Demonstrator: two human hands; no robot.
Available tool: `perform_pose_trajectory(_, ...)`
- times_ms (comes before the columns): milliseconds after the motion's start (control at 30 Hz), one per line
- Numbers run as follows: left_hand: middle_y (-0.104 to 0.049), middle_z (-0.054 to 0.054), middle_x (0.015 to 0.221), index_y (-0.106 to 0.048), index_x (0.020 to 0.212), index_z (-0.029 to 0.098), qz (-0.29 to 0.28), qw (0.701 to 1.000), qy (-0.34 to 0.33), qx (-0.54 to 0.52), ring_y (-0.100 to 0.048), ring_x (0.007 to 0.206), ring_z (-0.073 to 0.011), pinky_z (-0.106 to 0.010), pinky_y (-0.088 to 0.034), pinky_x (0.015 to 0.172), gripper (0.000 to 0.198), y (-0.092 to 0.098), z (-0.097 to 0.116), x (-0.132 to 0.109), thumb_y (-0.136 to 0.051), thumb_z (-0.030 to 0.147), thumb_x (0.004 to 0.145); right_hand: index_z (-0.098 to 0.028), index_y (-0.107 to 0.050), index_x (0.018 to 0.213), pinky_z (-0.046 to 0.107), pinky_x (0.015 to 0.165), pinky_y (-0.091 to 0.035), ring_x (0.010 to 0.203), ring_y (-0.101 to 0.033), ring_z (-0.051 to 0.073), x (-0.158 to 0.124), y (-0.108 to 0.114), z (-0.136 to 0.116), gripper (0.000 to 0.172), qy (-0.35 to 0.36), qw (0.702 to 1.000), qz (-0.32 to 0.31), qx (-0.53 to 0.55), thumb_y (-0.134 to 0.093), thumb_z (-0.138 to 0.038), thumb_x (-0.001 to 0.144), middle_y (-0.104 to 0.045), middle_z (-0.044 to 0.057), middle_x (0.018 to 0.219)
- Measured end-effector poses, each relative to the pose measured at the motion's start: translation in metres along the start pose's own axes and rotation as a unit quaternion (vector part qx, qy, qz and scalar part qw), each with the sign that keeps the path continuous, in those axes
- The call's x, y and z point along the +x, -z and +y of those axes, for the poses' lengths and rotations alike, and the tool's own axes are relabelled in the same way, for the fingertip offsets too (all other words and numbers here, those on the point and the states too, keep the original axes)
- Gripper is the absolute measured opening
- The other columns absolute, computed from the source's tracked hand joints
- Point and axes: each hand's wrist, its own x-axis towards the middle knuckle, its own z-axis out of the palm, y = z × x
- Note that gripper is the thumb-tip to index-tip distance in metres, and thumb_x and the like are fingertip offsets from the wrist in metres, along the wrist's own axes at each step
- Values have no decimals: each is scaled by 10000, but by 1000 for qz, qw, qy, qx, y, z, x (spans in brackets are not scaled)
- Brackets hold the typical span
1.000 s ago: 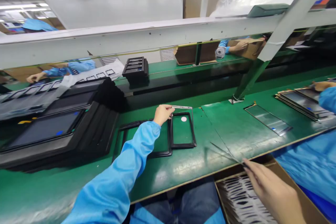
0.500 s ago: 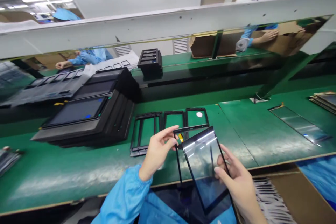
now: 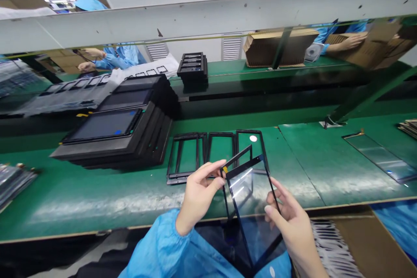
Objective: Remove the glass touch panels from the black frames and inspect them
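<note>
My left hand (image 3: 199, 193) pinches the upper left corner of a thin black rectangular frame (image 3: 240, 155). A small orange-yellow tab (image 3: 225, 169) shows by those fingertips. My right hand (image 3: 289, 221) grips the right edge of a clear glass touch panel (image 3: 254, 208) with a black border, thumb on its face and fingers behind. The panel is tilted in front of the frame and overlaps it; whether they touch I cannot tell. Beyond my hands, several black frames, one a middle frame (image 3: 222, 134), lie side by side on the green bench (image 3: 110, 195).
A stack of black trays (image 3: 156, 134) with a dark screen (image 3: 100, 126) on top stands left. Another glass panel (image 3: 379, 154) lies right, near a green post (image 3: 361, 91). A shelf beam (image 3: 208, 15) crosses above. A co-worker's hands (image 3: 89, 61) show beyond.
The frame in my left hand has turned, its top bar now slanting up to the right behind the panel. Both hands keep their holds. The camera view has shifted slightly.
</note>
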Motion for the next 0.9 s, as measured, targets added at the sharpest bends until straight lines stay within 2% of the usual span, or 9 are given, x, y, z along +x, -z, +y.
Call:
perform_pose_trajectory(167,-728,-51,865,-873,1128,314,4,999,26,-22,-664,780,-192,-243,-603,601,355,-4,0,-4,-885,260,777,-271,-657,1441,248,531,-543,633,-611,134,-3,-4,0,669,9,1000,17,3,-884,-422,830,-642,1,940)
perform_pose_trajectory(267,-729,-54,843,-867,1151,305,-4,997,57,-48,-642,711,-175,-247,-610,566,373,-4,-1,-6,-899,318,779,-282,-642,1458,250,566,-559,667,-626,138,-5,-5,4,658,23,999,32,-7,-866,-414,855,-657,9,976)
perform_pose_trajectory(467,-739,-56,815,-842,1214,256,-6,991,108,-74,-666,683,-167,-235,-611,554,452,-2,-9,-8,-902,395,788,-298,-629,1478,265,616,-574,720,-656,158,-7,1,12,644,48,997,23,-57,-847,-390,879,-703,16,976)
perform_pose_trajectory(700,-755,-46,873,-836,1223,282,-14,982,142,-124,-689,703,-149,-210,-615,559,440,0,-18,-9,-914,362,798,-319,-614,1500,243,580,-588,681,-647,140,-11,-1,6,663,2,999,12,-46,-844,-412,885,-684,4,981)
perform_pose_trajectory(900,-795,-79,931,-830,1231,256,-10,976,165,-140,-738,720,-164,-186,-598,533,470,-1,-19,-6,-928,352,782,-297,-590,1527,238,538,-581,652,-629,132,-12,-4,2,710,-13,999,3,-48,-846,-435,878,-635,-2,952)
